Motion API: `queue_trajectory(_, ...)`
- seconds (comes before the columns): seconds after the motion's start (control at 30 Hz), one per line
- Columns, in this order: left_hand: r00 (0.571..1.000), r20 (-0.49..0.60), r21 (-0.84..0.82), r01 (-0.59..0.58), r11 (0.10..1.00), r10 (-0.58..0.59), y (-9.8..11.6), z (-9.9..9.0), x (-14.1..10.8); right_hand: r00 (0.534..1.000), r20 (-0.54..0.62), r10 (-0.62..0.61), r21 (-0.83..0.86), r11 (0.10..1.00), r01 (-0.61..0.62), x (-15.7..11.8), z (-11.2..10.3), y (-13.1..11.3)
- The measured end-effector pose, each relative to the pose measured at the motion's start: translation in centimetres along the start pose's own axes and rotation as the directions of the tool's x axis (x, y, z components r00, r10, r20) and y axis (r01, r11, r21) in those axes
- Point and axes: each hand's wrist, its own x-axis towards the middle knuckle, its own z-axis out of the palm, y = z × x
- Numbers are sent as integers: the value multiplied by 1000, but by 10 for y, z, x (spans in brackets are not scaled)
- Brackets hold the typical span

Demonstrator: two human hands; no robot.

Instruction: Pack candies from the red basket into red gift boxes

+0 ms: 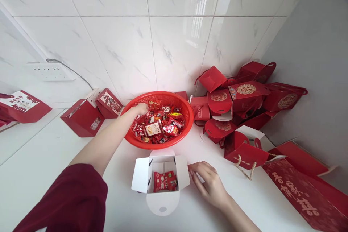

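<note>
Left fingers (144, 107) curled inside a round red perforated plastic basket (157, 146); cannot tell if they grip anything. Glossy red film-wrapped sweets (152, 129), one with a cream label, lie below and right of them: probably light, slippery, perhaps brittle inside; best pinched by crimped ends. Right fingers (193, 167) loosely bent at a flap edge of the open white card box (163, 201) to their left; pinch unclear. Box likely light, stiff, easily creased; steady by a side wall. Red printed packets (164, 181) inside.
</note>
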Motion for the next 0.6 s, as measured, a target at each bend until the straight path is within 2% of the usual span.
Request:
queue_trajectory(0.13, 996, 74, 117, 44, 992, -52, 3, 5, 5, 1000, -16, 5, -4, 1000, -5, 1, 0, 1)
queue_trajectory(0.3, 991, 100, 144, 76, 987, -91, 13, 3, 7, 1000, -24, 10, -3, 1000, -10, 2, 0, 3)
queue_trajectory(0.43, 996, 77, 74, 44, 996, -49, 16, -2, 3, 1000, -29, 3, -11, 1000, -4, 2, 0, 3)
queue_trajectory(0.6, 996, 43, -122, -69, 990, 74, 19, -15, -11, 1000, -23, 2, -29, 1000, -3, 2, 1, 2)
